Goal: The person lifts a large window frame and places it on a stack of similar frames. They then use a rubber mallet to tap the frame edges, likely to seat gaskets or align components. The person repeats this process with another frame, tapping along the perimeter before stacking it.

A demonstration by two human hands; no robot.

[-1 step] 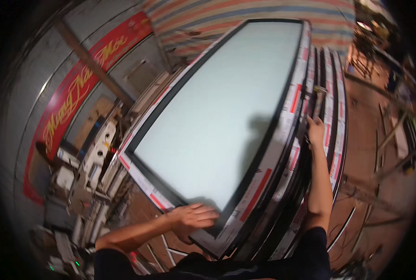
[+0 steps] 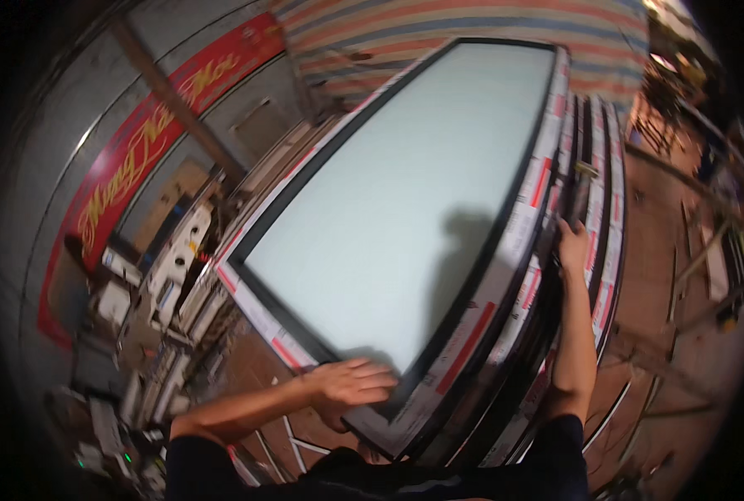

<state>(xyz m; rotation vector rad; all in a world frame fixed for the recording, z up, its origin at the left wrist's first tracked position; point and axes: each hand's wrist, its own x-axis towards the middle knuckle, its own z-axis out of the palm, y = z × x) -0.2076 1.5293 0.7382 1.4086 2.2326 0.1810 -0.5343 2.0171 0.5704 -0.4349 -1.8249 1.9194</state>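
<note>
A long glazed panel [image 2: 372, 209] with a dark frame and white-and-red protective film lies in front of me, sloping away. My left hand [image 2: 351, 384] rests over its near corner, the fingers stretched across frame and glass. On the right, beside the panel's long edge, my right hand [image 2: 573, 247] is closed around the handle of what looks like a hammer [image 2: 586, 169]. The hammer's head points away from me, above the filmed frames. My right fingers are partly hidden and a little blurred.
More filmed frames [image 2: 612, 192] are layered under and to the right of the panel. Left of it stand machine parts and profiles [image 2: 176, 259] by a grey wall with a red banner [image 2: 138, 159]. A striped sheet [image 2: 372, 63] hangs behind. Loose strips lie on the brown floor [image 2: 647, 250].
The whole view has shifted slightly, so the panel's far end sits a little lower and further right. Both hands keep their places and hold.
</note>
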